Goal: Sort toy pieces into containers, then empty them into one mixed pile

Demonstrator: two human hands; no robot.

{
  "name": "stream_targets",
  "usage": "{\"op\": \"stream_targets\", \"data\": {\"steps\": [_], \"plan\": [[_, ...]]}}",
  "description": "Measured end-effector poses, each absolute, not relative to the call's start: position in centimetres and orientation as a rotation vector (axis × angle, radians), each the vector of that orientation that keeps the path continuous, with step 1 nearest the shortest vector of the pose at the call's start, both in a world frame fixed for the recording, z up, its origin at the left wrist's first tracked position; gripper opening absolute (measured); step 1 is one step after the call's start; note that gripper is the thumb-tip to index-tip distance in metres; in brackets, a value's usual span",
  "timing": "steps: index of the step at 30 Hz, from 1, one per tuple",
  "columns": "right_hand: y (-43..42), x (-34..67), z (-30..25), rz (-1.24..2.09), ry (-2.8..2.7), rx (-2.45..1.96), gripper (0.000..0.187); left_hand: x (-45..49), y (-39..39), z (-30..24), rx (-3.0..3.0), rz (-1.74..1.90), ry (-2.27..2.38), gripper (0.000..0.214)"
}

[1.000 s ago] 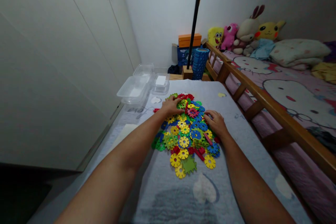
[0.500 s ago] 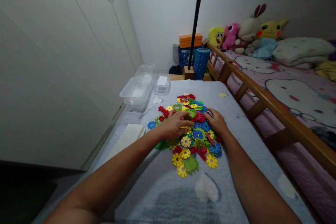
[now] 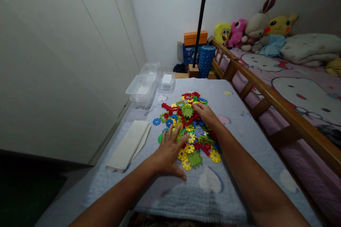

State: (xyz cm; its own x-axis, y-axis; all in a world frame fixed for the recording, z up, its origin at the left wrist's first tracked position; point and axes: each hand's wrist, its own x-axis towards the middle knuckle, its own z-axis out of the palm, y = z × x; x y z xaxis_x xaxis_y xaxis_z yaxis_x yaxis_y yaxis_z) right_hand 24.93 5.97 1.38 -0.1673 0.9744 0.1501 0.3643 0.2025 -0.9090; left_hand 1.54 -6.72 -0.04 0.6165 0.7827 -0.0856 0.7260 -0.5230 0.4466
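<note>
A loose heap of interlocking plastic building pieces (image 3: 190,137) lies on the blue cloth, with yellow and blue notched discs, green squares and red parts. My left hand (image 3: 170,150) is spread over the heap's lower left side, thumb out on the cloth, holding nothing. My right hand (image 3: 206,113) reaches over the upper right side, its fingers bent together. Its fingertips are beside a green square piece (image 3: 187,111); whether they grip it cannot be made out. Red pieces (image 3: 190,119) lie just below that square, partly behind the right hand.
Clear plastic containers (image 3: 141,87) stand at the back left, with a smaller box (image 3: 167,79) beside them. A folded off-white cloth (image 3: 129,145) lies left of the heap. A wooden bed rail (image 3: 262,97) runs along the right, and a white cabinet (image 3: 66,60) along the left.
My left hand has drawn back from the middle of the heap toward its lower left and spread wide. My right hand has moved up and left over the pieces. The view has shifted slightly.
</note>
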Motion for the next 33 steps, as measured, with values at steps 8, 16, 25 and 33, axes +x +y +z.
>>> {"op": "stream_targets", "data": {"steps": [8,16,25,33], "plan": [[0.4,29.1,3.0,0.713,-1.921,-1.327,0.052,3.0,-6.5,-1.2,2.391,0.326,1.38,0.13],[-7.8,35.5,-3.7,0.407,-2.355,-1.509,0.134,1.7,-6.0,-1.3,2.231,0.346,1.688,0.134],[-5.8,31.0,-3.4,0.326,-2.288,-1.322,0.115,3.2,-6.6,-1.6,2.249,0.262,1.551,0.152],[-3.8,27.8,-1.9,0.293,-2.178,-1.2,0.062,4.7,-6.0,-1.9,2.301,0.579,1.487,0.12]]}}
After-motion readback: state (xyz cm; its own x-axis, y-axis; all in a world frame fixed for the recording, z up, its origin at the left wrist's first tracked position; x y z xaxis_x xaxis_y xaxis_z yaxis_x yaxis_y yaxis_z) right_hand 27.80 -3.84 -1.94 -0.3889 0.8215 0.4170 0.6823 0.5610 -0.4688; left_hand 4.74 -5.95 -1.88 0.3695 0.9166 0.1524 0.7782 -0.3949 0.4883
